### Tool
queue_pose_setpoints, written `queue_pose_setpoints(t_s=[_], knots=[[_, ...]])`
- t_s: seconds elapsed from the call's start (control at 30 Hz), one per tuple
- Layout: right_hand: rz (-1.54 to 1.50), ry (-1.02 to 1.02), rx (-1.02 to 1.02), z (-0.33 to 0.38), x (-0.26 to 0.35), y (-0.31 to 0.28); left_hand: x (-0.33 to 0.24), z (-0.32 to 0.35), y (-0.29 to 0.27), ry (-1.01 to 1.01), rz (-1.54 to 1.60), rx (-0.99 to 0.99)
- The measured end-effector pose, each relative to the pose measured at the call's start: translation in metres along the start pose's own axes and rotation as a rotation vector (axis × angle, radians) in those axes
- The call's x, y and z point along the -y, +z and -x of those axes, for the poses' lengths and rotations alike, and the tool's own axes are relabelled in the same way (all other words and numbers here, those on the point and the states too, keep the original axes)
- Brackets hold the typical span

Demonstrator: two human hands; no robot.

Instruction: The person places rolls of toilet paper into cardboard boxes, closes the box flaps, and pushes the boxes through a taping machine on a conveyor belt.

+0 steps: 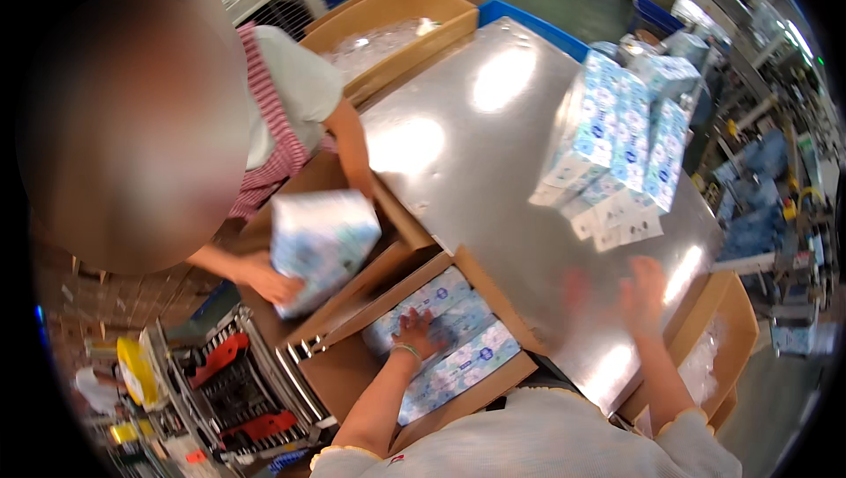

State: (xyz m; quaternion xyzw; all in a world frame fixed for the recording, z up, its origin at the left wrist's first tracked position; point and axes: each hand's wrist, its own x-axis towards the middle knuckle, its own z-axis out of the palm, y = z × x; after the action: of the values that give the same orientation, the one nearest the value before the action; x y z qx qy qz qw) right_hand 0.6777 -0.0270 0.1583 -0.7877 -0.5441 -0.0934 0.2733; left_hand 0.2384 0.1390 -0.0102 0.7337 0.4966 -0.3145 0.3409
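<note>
My left hand (416, 334) lies with spread fingers on blue-and-white floral tissue packs (471, 356) inside an open cardboard carton (509, 306) in front of me. The packs lie side by side in the carton. My right hand (643, 291) is raised over the metal table (493, 174), blurred by motion, its fingers stretched out with nothing in them. Beyond it, several similar tissue packs (617, 134) stand grouped on the table. At my left a co-worker's hands hold a large floral pack (322, 244) above another open carton (405, 214).
A brown bin with clear plastic scraps (388, 37) stands at the far side of the table, a blue bin (538, 27) beside it. Another brown bin (736, 328) is close to my right arm. A rack with red parts (220, 359) stands at the lower left.
</note>
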Motion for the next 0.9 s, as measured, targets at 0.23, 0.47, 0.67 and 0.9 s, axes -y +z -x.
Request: queue_pose_setpoints(t_s=[0.23,0.47,0.67,0.9], knots=[[0.53,1.706,-0.024,0.327,-0.236,-0.125,0.041,-0.064,0.031,0.232,-0.034,0.011],[0.36,1.632,0.096,0.374,-0.204,-0.07,0.078,-0.04,0.049,0.223,0.218,-0.164],[0.263,1.832,-0.037,0.359,-0.183,-0.07,0.064,-0.011,0.047,0.271,0.199,-0.134],[0.42,1.449,-0.147,0.374,-0.202,-0.067,0.068,0.022,0.052,0.252,0.232,-0.142]])
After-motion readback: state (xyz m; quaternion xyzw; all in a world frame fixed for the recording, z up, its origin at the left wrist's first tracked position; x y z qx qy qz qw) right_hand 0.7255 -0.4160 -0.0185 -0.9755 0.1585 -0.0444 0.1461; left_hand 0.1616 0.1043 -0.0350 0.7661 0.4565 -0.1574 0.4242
